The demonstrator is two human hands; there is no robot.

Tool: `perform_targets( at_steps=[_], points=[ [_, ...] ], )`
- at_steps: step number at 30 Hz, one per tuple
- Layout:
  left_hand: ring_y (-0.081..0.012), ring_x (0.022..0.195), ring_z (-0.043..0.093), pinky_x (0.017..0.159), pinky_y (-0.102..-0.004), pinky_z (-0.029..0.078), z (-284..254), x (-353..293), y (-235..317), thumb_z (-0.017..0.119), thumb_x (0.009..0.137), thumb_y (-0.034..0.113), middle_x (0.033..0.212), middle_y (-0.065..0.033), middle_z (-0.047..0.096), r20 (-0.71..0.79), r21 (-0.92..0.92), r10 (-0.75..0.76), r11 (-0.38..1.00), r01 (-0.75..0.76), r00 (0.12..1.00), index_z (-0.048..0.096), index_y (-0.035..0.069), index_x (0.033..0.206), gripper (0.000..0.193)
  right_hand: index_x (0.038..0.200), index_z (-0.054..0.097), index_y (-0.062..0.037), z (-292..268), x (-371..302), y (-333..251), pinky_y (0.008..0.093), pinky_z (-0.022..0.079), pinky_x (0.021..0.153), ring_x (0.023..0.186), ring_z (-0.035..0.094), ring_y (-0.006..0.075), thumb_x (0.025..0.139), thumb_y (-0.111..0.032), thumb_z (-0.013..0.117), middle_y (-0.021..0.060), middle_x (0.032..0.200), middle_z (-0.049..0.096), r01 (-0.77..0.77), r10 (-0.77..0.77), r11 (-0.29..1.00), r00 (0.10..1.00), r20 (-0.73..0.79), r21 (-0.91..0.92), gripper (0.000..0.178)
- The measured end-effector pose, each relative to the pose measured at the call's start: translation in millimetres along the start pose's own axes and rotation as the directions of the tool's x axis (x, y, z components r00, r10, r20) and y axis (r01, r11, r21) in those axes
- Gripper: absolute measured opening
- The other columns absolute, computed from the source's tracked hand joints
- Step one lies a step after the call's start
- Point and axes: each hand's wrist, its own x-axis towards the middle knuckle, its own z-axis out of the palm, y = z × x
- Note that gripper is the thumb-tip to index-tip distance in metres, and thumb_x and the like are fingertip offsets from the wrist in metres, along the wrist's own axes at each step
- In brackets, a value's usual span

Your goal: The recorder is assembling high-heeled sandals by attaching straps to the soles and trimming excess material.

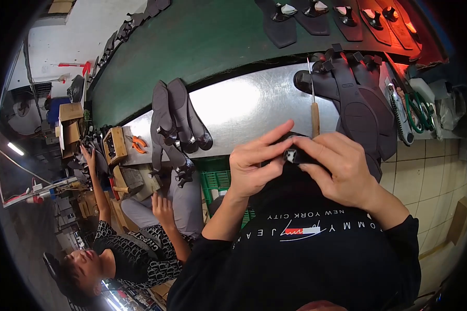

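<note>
My left hand [254,160] and my right hand [342,166] meet close to my chest, both pinching a small black strap piece with a silver buckle [291,154]. My right hand also holds an awl with a wooden handle [315,118], its thin metal point sticking up over the metal worktop [244,109]. Fingers cover most of the black piece.
A pile of black sandal parts [358,98] lies right of my hands, dark sandal uppers [179,122] to the left. Green-handled scissors [417,111] rest at far right. Soles [316,15] line the green belt. A seated person [124,249] works at left near orange pliers [138,144].
</note>
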Motion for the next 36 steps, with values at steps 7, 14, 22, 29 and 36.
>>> perform_targets(
  at_steps=[7, 14, 22, 29, 36],
  points=[
    [-0.0204, 0.113, 0.057, 0.072, -0.0235, 0.057, 3, -3, -5, 0.038, 0.088, -0.008, 0.137, -0.0150, 0.048, 0.058, -0.224, -0.390, 0.892, 0.393, 0.919, 0.052, 0.002, 0.130, 0.045, 0.106, 0.063, -0.0021, 12, -6, 24, 0.0293, 0.049, 0.072, 0.082, 0.065, 0.0224, 0.076, -0.004, 0.068, 0.0128, 0.089, 0.065, -0.374, 0.363, 0.805, 0.924, 0.118, 0.461, 0.031],
    [-0.0197, 0.110, 0.058, 0.074, -0.0248, 0.057, 9, -2, -5, 0.038, 0.088, -0.008, 0.135, -0.0146, 0.050, 0.015, -0.222, -0.427, 0.880, 0.420, 0.904, 0.054, 0.002, 0.129, 0.045, 0.090, 0.068, -0.0005, 16, -7, 28, 0.0285, 0.047, 0.066, 0.076, 0.062, 0.0180, 0.072, 0.000, 0.068, 0.0094, 0.082, 0.063, -0.325, 0.287, 0.850, 0.946, 0.153, 0.415, 0.018],
    [-0.0150, 0.098, 0.063, 0.064, -0.0220, 0.056, 1, 0, -11, 0.052, 0.080, -0.008, 0.126, -0.0121, 0.058, 0.032, -0.300, -0.527, 0.805, 0.511, 0.849, 0.059, 0.001, 0.122, 0.043, 0.089, 0.069, -0.0117, 9, 0, 30, 0.0370, 0.047, 0.063, 0.077, 0.059, 0.0270, 0.067, -0.012, 0.076, 0.0086, 0.086, 0.057, -0.002, -0.017, 0.996, 0.979, 0.201, 0.091, 0.023],
    [-0.0127, 0.088, 0.065, 0.059, -0.0209, 0.057, 3, 12, -5, 0.054, 0.078, -0.008, 0.116, -0.0102, 0.064, 0.008, -0.305, -0.608, 0.755, 0.581, 0.794, 0.063, 0.000, 0.116, 0.040, 0.089, 0.065, -0.0116, 14, -8, 31, 0.0348, 0.047, 0.063, 0.077, 0.060, 0.0262, 0.063, -0.014, 0.080, 0.0080, 0.088, 0.056, -0.115, 0.087, 0.986, 0.973, 0.215, 0.120, 0.031],
    [-0.0134, 0.087, 0.065, 0.059, -0.0214, 0.057, 5, 18, 0, 0.054, 0.077, -0.008, 0.115, -0.0100, 0.064, 0.009, -0.320, -0.667, 0.704, 0.634, 0.745, 0.064, 0.000, 0.115, 0.040, 0.085, 0.065, -0.0119, 21, -12, 34, 0.0339, 0.045, 0.057, 0.069, 0.059, 0.0246, 0.064, -0.013, 0.078, 0.0070, 0.081, 0.054, -0.109, 0.097, 0.985, 0.991, 0.089, 0.131, 0.024]
  ],
)
